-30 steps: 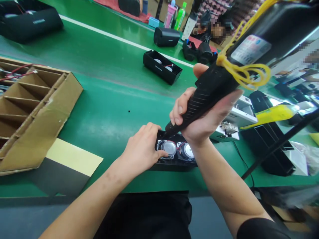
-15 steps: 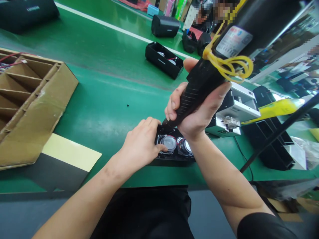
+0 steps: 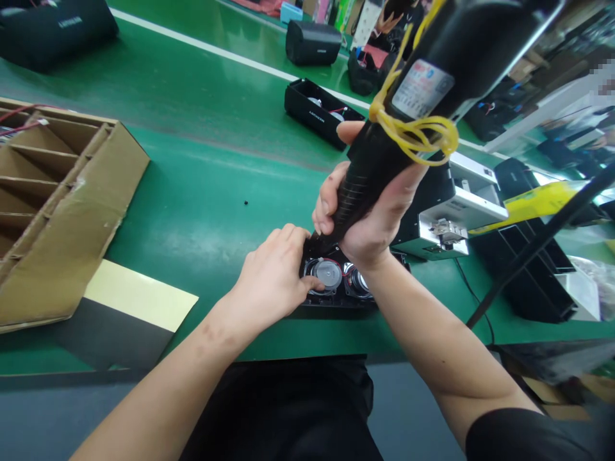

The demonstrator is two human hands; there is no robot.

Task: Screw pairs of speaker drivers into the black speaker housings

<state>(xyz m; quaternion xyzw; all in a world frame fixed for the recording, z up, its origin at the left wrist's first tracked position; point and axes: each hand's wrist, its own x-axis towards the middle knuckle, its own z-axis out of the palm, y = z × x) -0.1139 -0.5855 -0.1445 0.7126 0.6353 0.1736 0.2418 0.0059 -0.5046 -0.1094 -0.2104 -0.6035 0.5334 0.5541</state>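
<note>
The right hand [image 3: 368, 240] has its fingers wrapped tightly around a black electric screwdriver [image 3: 362, 176] tied with yellow cord [image 3: 413, 137]. The left hand [image 3: 273, 272] clasps the left end of a black speaker housing [image 3: 336, 312], its thumb over the rim of the left speaker driver [image 3: 327, 274].

The housing lies on the green surface [image 3: 202, 218] between the forearms, open side up. The left driver and the right speaker driver [image 3: 358, 282] sit inside, so placing them looks done. The screwdriver's nose slants into the far left corner, where fastening seems under way; its tip is hidden, and I cannot tell how many screws are in. No cover lies over the drivers.

Farther out, another open speaker housing [image 3: 312, 116] also has drivers inside.
</note>
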